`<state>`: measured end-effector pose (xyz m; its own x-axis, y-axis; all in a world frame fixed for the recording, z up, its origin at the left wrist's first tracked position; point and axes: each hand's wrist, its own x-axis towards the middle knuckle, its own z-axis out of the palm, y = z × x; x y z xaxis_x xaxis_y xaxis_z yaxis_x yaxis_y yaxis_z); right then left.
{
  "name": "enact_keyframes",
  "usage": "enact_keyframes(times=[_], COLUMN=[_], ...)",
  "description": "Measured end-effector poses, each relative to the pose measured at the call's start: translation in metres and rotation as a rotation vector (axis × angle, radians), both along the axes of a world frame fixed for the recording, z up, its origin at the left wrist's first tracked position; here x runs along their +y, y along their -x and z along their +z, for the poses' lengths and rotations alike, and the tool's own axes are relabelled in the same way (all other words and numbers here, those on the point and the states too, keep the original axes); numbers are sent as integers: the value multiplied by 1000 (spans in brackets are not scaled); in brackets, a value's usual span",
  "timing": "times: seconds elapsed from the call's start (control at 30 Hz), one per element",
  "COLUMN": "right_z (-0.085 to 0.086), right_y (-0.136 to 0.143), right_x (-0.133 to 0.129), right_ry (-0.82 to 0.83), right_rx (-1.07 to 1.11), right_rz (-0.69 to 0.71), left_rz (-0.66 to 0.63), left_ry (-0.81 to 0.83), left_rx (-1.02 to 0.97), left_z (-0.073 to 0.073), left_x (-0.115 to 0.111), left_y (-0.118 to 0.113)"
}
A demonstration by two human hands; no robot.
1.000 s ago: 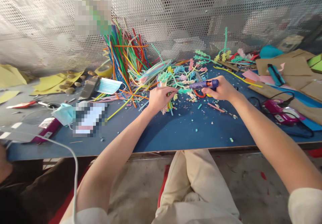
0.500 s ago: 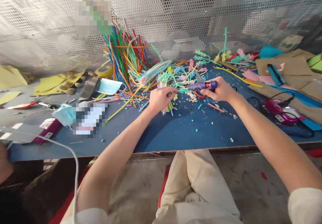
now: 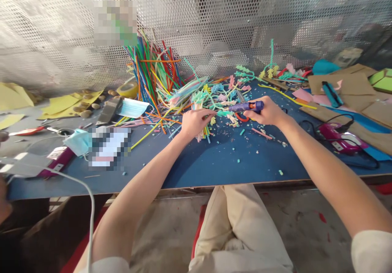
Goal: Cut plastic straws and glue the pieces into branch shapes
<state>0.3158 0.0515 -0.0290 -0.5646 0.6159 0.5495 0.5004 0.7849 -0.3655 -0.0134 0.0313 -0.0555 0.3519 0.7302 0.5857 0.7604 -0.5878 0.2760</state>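
My right hand (image 3: pixel 266 110) is closed around a purple glue gun (image 3: pixel 246 106), its nozzle pointing left. Just left of the nozzle, my left hand (image 3: pixel 196 121) has thumb and fingers pinched on the end of a small green fuzzy piece (image 3: pixel 223 113). Under and behind the left hand lie pastel fuzzy stems (image 3: pixel 200 96) and short cut pieces. Pink, blue and yellow fuzzy sprigs (image 3: pixel 218 88) spread behind the glue gun.
A pile of long coloured stems (image 3: pixel 150 72) leans on the perforated panel (image 3: pixel 190 19). Left are a blue mask (image 3: pixel 133 107), yellow tape (image 3: pixel 128 89) and a white cable (image 3: pixel 73 175). Right are a magenta power strip (image 3: pixel 341 138) and brown card (image 3: pixel 346 87). Another person sits at far left.
The view has shifted slightly. Both hands stay almost in place, the glue gun still beside the green piece. At the far left, part of another person's hand has appeared above the table.
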Motion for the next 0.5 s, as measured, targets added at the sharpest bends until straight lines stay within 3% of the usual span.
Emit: enact_keyframes(times=[0.5], right_z=[3], right_y=[-3], right_x=[1], right_ry=[-3], right_rx=[47], right_rz=[-12], left_rz=[-25], left_ry=[-55], left_rx=[8], left_z=[-3], left_x=[3], left_y=[3])
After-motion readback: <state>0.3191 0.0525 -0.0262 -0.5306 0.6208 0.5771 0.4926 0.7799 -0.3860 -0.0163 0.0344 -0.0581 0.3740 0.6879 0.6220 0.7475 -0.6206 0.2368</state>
